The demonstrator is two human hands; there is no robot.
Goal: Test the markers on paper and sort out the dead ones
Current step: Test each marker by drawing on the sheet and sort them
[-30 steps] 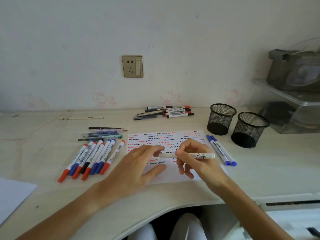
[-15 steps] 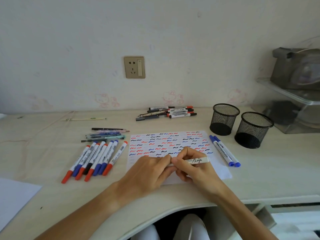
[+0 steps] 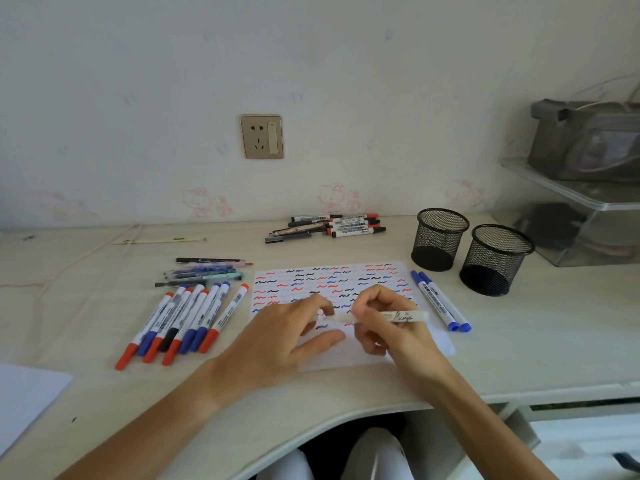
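Observation:
A white pen with black script lies level over the test paper, which carries rows of red, blue and black squiggles. My right hand grips the pen's barrel. My left hand pinches the pen's pale left end with its fingertips; I cannot make out whether that end is a cap. A row of red, blue and black capped markers lies left of the paper. Two blue markers lie along its right edge.
Two black mesh cups stand at the right, both looking empty. More markers are piled by the wall. Several thin pens lie above the marker row. A clear tray with a grey bag sits far right, and a white sheet lies at the near left.
My hands closed together on the white pen, then drew slightly apart. A pale stretch of the pen's left end now shows between them.

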